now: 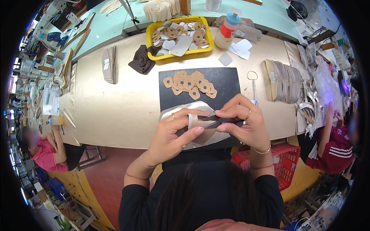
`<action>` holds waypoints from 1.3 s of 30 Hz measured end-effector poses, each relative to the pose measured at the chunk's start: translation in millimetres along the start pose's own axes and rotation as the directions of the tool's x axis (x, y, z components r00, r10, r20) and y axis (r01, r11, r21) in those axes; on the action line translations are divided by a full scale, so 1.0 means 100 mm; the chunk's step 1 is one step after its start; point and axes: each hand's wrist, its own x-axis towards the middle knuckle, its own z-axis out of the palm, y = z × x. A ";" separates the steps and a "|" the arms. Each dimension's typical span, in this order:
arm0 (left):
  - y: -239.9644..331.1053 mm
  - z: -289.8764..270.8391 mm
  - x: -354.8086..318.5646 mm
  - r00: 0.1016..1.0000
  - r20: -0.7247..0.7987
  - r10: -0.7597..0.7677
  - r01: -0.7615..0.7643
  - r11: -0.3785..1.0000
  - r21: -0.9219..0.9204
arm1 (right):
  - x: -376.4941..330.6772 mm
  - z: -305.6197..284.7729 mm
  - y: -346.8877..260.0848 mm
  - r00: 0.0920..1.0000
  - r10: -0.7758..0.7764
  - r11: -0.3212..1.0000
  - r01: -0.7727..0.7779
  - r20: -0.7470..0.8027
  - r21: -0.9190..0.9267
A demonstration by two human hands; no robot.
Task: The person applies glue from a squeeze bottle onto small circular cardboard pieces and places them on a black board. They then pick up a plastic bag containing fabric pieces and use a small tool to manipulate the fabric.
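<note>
My left hand [172, 133] holds a folded beige fabric piece [195, 121] between thumb and fingers, above the near part of a black mat [166, 96]. From the other side, my right hand [246, 122] grips a small dark two-bladed tool that looks like thread snips [214, 124], its tips against the fabric. Under my hands lies a pale, shiny flat piece [199, 105], partly hidden. Just beyond it on the mat is a loose pile of tan patches [189, 83], each with a dark spot.
A yellow basket [152, 56] of patches stands at the back, beside a blue-capped bottle [226, 32] and a dark cloth [143, 61]. Banded stacks of fabric [283, 80] lie at right and left. A red crate [286, 165] stands below the table. People work on both sides.
</note>
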 end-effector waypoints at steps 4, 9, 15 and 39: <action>-0.02 -0.03 -0.01 1.000 0.009 0.017 -0.017 0.999 0.031 | 0.00 -0.01 -0.03 0.998 0.062 0.998 -0.062 0.028 -0.007; -0.03 -0.03 -0.01 0.999 0.031 0.043 -0.043 0.999 0.017 | -0.01 -0.04 -0.07 0.993 0.107 0.994 -0.106 0.044 -0.024; -0.03 -0.02 0.00 0.999 0.049 0.021 -0.021 1.000 -0.008 | -0.03 -0.04 -0.06 0.996 0.087 0.996 -0.087 0.020 -0.028; -0.04 0.03 0.00 0.996 0.053 0.068 -0.072 0.995 0.075 | -0.04 0.01 -0.07 0.999 0.017 1.000 -0.018 -0.035 -0.008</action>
